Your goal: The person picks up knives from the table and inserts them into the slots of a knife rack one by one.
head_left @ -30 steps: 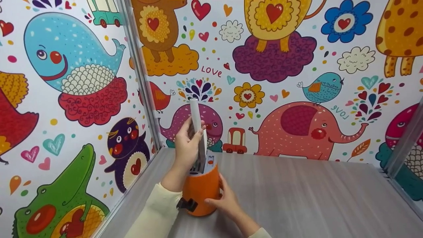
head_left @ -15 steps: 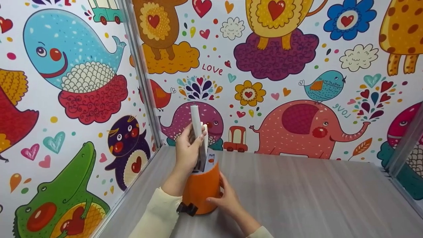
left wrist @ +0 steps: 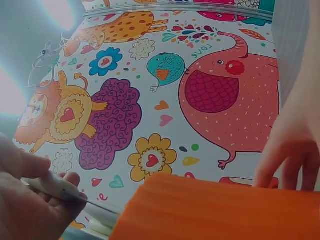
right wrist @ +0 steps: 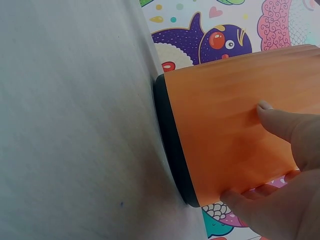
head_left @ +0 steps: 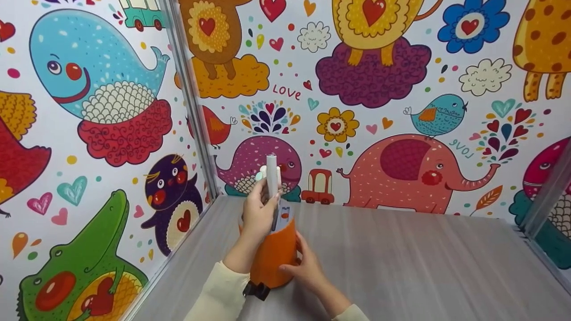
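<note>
An orange knife block [head_left: 274, 258] with a dark base stands upright on the table. My left hand [head_left: 260, 211] pinches the pale handle of a knife [head_left: 271, 174] above the block's top. In the left wrist view the thin blade [left wrist: 102, 206] shows between that handle and the block's rim; its lower part is hidden inside. Other pale handles [head_left: 263, 171] rise just behind the held one, partly covered by my hand. My right hand [head_left: 308, 265] grips the block's right side, its thumb [right wrist: 277, 120] across the front and fingers around the edge.
The grey wood-grain table [head_left: 401, 263] spreads to the right of the block. Printed cartoon walls [head_left: 370, 120] close off the back and left, meeting at a metal corner strip [head_left: 194, 102]. A black wrist strap mount [head_left: 256, 290] hangs by the left sleeve.
My left hand has lowered the knife, whose blade has sunk further into the block, and its handle has shifted slightly right and become more upright. The right hand keeps its hold.
</note>
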